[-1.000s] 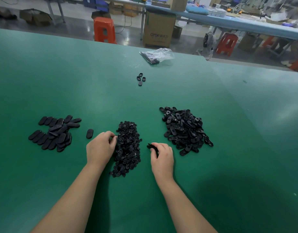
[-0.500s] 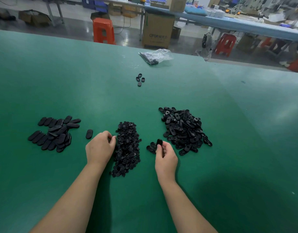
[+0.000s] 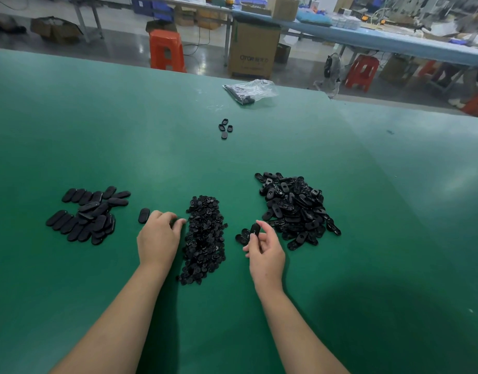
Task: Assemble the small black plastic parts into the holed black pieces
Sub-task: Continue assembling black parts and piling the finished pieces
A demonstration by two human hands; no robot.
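Two hands low: left hand point(image 3: 159, 236) curled at small-parts pile point(image 3: 204, 238), grasp unclear; right hand point(image 3: 266, 252) pinching holed piece point(image 3: 255, 230).

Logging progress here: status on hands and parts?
Right hand pinching oval black holed piece. Left hand at small black parts pile, grip unclear. Nothing blocking.

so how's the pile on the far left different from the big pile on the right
The left pile holds smooth, closed oval pieces, many laid flat side by side; the right pile holds oval pieces with open holes, heaped at all angles. The left pile is smaller and lower; the right one is larger and taller. The right hand pinches an oval piece next to the right pile; neither hand touches the left pile. Both are black and lie on the green table.
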